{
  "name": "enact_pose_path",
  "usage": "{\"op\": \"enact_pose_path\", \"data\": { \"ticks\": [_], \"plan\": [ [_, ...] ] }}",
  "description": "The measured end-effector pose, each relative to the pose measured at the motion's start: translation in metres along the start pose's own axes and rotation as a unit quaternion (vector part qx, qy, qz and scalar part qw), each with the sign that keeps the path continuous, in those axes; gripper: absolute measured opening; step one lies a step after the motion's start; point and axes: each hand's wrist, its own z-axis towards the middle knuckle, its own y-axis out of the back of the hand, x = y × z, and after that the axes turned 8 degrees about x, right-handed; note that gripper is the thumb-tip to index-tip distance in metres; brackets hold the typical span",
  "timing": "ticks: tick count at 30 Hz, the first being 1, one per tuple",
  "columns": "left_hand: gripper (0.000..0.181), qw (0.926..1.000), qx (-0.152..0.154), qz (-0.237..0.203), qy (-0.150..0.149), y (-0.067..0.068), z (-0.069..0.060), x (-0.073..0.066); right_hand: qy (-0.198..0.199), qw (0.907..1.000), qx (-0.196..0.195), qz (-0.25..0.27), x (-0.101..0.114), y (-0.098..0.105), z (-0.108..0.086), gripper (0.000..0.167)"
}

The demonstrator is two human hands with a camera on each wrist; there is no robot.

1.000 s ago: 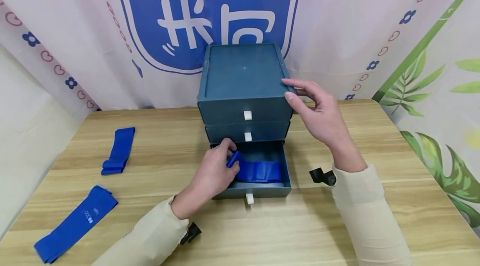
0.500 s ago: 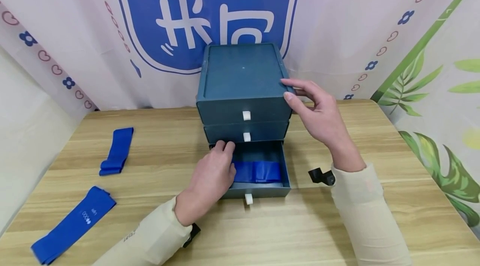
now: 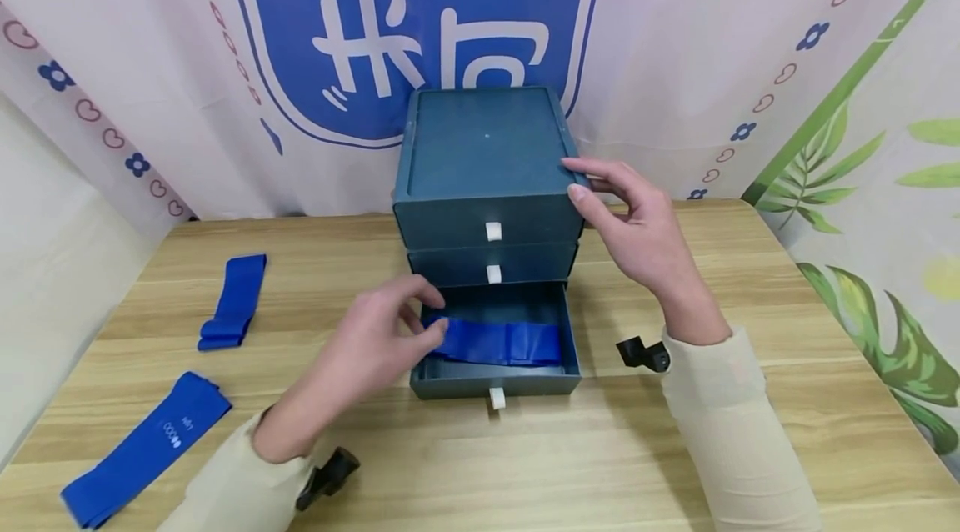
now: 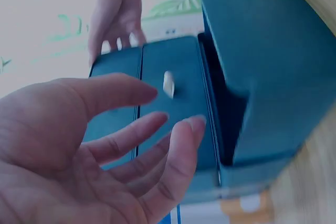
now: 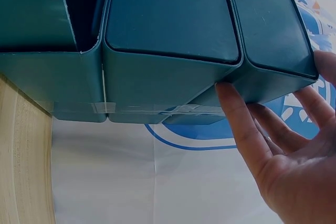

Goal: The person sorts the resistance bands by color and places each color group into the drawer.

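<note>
A dark teal three-drawer box (image 3: pixel 487 148) stands upright at the back of the table, its bottom drawer (image 3: pixel 457 388) pulled out. Inside that drawer lies a folded blue resistance band (image 3: pixel 495 342). My left hand (image 3: pixel 375 340) hovers at the drawer's left edge, fingers loosely bent and holding nothing; the left wrist view shows the palm (image 4: pixel 63 177) bare. With its fingertips, my right hand (image 3: pixel 637 223) touches the box's upper right edge. From the right wrist, the fingers (image 5: pixel 247 129) are seen along the side of the top drawer.
Two more folded blue bands lie on the left of the wooden table: a short one (image 3: pixel 234 303) further back and a longer printed one (image 3: pixel 146 453) nearer. A printed curtain (image 3: pixel 675 57) hangs right behind the box.
My left hand has let go of the blue band and come out of the drawer towards the left. The band now lies flat inside. My right hand has stayed put.
</note>
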Motion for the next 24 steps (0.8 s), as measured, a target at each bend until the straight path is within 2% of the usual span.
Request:
{"op": "enact_pose_path", "data": {
  "ticks": [5,10,14,17,21,24],
  "plan": [
    [0.012,0.9984,0.01,-0.05,0.024,0.022,-0.018,0.02,0.005,1.0,-0.003,0.0,0.0,0.001,0.0,0.037],
    [0.02,0.9965,-0.011,-0.048,0.067,0.042,-0.034,0.053,0.003,1.0,-0.003,-0.001,0.0,0.0,-0.001,0.037],
    [0.029,0.9925,-0.048,-0.034,0.107,0.064,-0.047,0.092,0.004,1.0,-0.001,0.003,0.0,-0.001,0.0,0.038],
    [0.036,0.9873,-0.075,-0.012,0.14,0.08,-0.055,0.126,0.005,1.0,-0.002,0.003,0.0,-0.002,0.0,0.037],
    [0.042,0.977,-0.101,-0.002,0.188,0.097,-0.066,0.173,0.001,1.0,-0.002,0.0,0.0,-0.002,0.0,0.038],
    [0.043,0.9694,-0.113,0.002,0.218,0.107,-0.074,0.202,0.001,1.0,-0.003,-0.001,0.0,-0.001,0.0,0.038]
  ]
}}
